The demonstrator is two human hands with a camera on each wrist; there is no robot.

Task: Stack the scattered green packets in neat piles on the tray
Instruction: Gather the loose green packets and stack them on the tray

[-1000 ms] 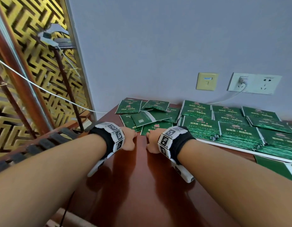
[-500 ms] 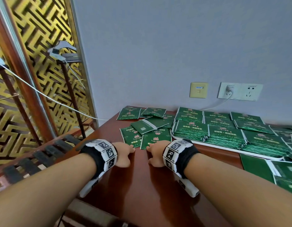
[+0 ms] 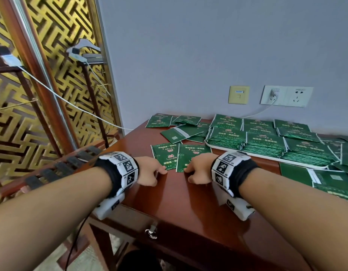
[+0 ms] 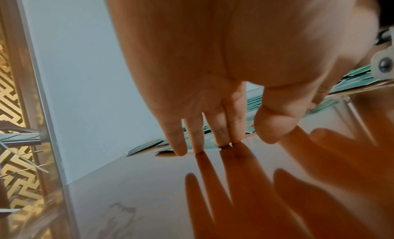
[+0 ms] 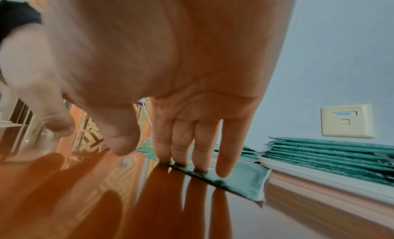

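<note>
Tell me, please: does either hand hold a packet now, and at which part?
Neither holds one. The right hand rests straight fingertips on the near edge of a packet; the left hand touches the near edge of another packet.

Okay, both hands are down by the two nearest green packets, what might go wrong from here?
1. The right hand has straight fingertips on the near edge of a flat packet; on the glossy table it may slide instead of lifting.
2. The left hand reaches the neighbouring packet, which appears to touch or overlap the first, so one may drag the other.
</note>
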